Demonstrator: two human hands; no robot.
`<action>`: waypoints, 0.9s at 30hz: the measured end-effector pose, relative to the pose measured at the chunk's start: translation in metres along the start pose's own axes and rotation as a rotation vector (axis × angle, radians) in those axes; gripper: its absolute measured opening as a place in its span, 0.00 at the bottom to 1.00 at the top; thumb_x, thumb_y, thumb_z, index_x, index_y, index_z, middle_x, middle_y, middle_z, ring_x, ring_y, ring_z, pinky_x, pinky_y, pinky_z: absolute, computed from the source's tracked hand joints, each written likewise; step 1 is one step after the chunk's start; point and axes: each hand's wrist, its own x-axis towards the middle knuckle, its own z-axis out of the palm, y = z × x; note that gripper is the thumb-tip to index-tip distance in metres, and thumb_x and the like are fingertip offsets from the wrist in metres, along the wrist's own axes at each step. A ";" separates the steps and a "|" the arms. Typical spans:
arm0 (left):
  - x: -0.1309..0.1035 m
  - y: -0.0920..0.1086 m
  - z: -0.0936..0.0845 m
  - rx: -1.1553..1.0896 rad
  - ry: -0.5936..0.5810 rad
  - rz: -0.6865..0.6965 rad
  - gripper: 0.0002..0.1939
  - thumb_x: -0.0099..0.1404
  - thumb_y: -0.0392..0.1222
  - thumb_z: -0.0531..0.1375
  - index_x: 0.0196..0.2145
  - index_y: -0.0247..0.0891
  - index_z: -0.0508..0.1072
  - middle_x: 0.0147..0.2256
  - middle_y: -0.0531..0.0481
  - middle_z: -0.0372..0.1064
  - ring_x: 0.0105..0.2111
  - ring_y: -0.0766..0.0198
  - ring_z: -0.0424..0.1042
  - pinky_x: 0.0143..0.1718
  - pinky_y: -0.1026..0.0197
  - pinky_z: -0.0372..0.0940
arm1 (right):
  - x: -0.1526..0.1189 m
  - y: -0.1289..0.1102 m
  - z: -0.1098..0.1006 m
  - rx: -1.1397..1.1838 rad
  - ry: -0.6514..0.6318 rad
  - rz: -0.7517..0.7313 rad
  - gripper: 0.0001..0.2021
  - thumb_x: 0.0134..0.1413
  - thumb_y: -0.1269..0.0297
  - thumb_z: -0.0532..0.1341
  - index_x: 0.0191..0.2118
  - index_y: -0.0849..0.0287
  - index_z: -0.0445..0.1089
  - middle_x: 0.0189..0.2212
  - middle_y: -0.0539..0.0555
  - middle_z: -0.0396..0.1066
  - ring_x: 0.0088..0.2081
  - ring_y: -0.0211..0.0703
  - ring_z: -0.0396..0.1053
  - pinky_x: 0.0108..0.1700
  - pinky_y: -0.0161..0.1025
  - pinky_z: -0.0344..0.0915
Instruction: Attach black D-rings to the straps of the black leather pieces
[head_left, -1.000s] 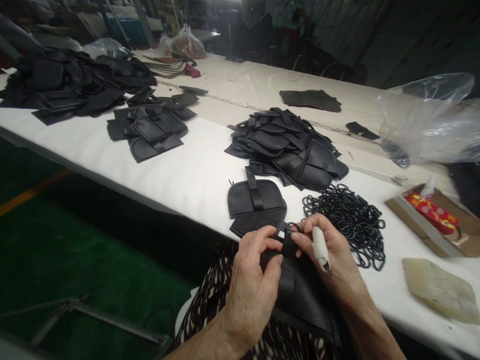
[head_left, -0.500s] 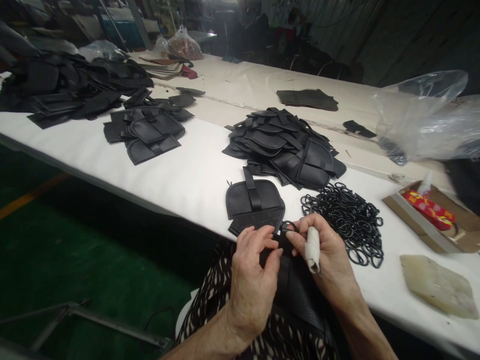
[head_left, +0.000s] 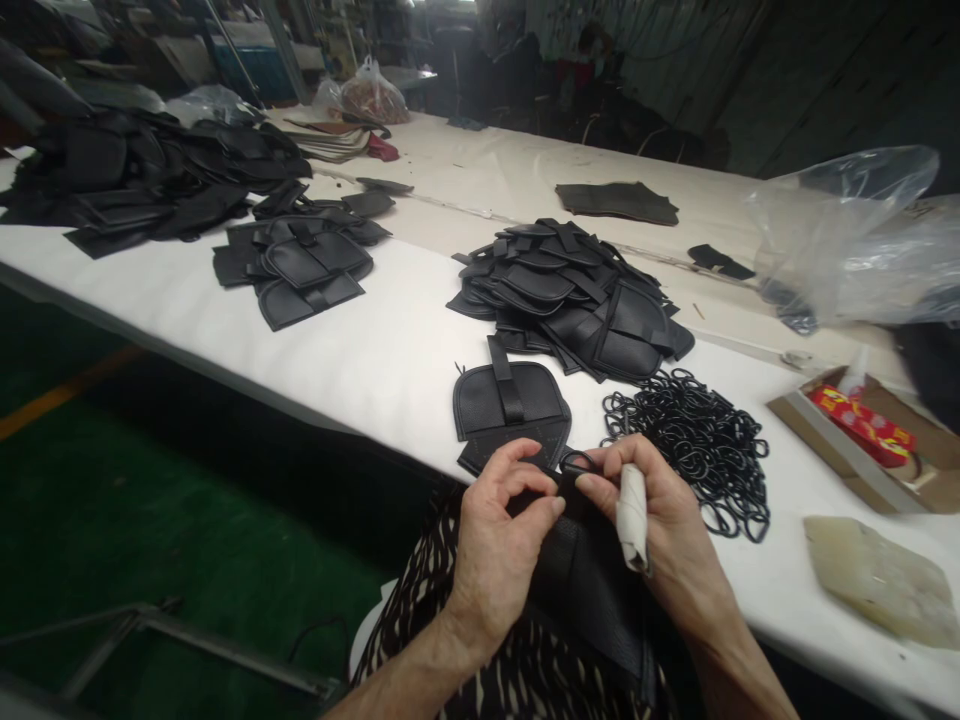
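Note:
A black leather pouch piece lies over my lap, its upper end between my two hands. My left hand pinches the edge of that piece with thumb and index finger. My right hand holds a black metal ring against the strap end, thumb and index finger pressed together. A white-wrapped tool handle is tucked in the same hand; its kind is unclear. Just beyond my fingers, a pouch piece with a strap lies on the table edge, and a heap of black rings sits to the right.
A large pile of black pouch pieces lies ahead on the white table, with more piles leftward. At right are a cardboard box with a red packet, a yellowish block and a clear plastic bag.
The white-wrapped handle has tilted slightly and shifted a little lower in my right hand. The fingers of both hands have moved only slightly, and both keep their pinch.

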 end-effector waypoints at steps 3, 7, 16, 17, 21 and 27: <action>0.000 0.003 0.000 0.010 0.012 0.030 0.05 0.51 0.29 0.59 0.25 0.37 0.72 0.45 0.48 0.68 0.44 0.61 0.69 0.52 0.60 0.58 | -0.004 -0.004 -0.002 -0.020 -0.033 0.002 0.11 0.50 0.61 0.62 0.28 0.54 0.57 0.33 0.48 0.66 0.35 0.39 0.64 0.34 0.34 0.60; -0.004 -0.001 0.001 0.070 0.046 0.116 0.06 0.53 0.28 0.58 0.27 0.37 0.72 0.45 0.47 0.69 0.45 0.60 0.68 0.53 0.57 0.56 | -0.010 -0.006 -0.001 -0.032 -0.058 0.053 0.12 0.49 0.59 0.63 0.29 0.54 0.57 0.30 0.46 0.65 0.25 0.35 0.58 0.25 0.32 0.56; -0.005 0.006 -0.001 0.087 0.017 0.164 0.07 0.52 0.28 0.58 0.24 0.38 0.72 0.44 0.48 0.68 0.48 0.59 0.67 0.52 0.59 0.58 | -0.006 0.011 0.000 0.138 -0.017 0.035 0.15 0.47 0.62 0.66 0.28 0.54 0.56 0.28 0.45 0.62 0.30 0.37 0.60 0.31 0.32 0.57; -0.004 0.008 -0.002 0.071 0.007 0.157 0.06 0.52 0.28 0.59 0.24 0.38 0.71 0.44 0.48 0.69 0.47 0.59 0.67 0.51 0.59 0.59 | -0.006 0.012 0.000 0.175 -0.025 0.039 0.15 0.47 0.62 0.66 0.28 0.54 0.56 0.27 0.45 0.61 0.30 0.37 0.60 0.30 0.32 0.56; -0.002 0.011 -0.004 0.043 -0.034 0.080 0.04 0.52 0.31 0.60 0.25 0.38 0.72 0.42 0.49 0.70 0.45 0.59 0.69 0.47 0.60 0.61 | -0.006 0.014 -0.001 0.190 -0.030 0.045 0.15 0.47 0.63 0.66 0.28 0.54 0.55 0.27 0.45 0.61 0.30 0.37 0.60 0.30 0.32 0.56; -0.001 0.011 -0.005 0.133 -0.073 0.064 0.10 0.54 0.29 0.59 0.34 0.39 0.75 0.32 0.52 0.68 0.35 0.64 0.69 0.41 0.62 0.62 | -0.007 0.007 0.000 0.076 -0.018 0.017 0.14 0.47 0.61 0.66 0.27 0.54 0.57 0.28 0.46 0.65 0.30 0.38 0.63 0.30 0.33 0.58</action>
